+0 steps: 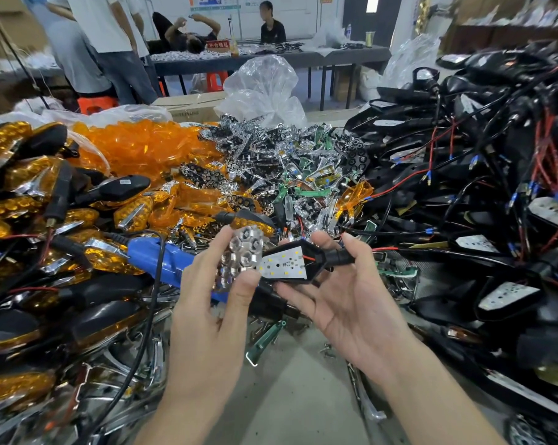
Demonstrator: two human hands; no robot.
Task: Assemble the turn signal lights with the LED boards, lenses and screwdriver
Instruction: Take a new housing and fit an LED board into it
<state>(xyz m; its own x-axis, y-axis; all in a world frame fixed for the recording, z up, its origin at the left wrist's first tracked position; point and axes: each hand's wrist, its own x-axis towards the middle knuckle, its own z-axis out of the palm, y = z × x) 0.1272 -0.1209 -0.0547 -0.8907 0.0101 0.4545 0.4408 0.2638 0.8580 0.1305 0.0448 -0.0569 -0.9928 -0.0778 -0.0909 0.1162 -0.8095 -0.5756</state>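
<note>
My left hand (pixel 212 297) pinches a chrome reflector (pixel 239 255) with several round cups, held upright between thumb and fingers. My right hand (pixel 342 293) grips a black turn signal housing (pixel 309 264) by its stalk; a white LED board (pixel 284 263) with a red wire sits inside it, facing up. The reflector's edge almost touches the board's left tip. A blue electric screwdriver (pixel 155 258) lies on the pile just left of my left hand, its black cable running down toward me.
Orange lenses (pixel 143 146) are heaped at back left, finished amber lights (pixel 21 187) at left, chrome reflectors (pixel 287 162) in the middle, wired black housings (pixel 496 194) at right. Loose screws (pixel 327 350) lie on the grey table (pixel 297 387). People stand and sit behind.
</note>
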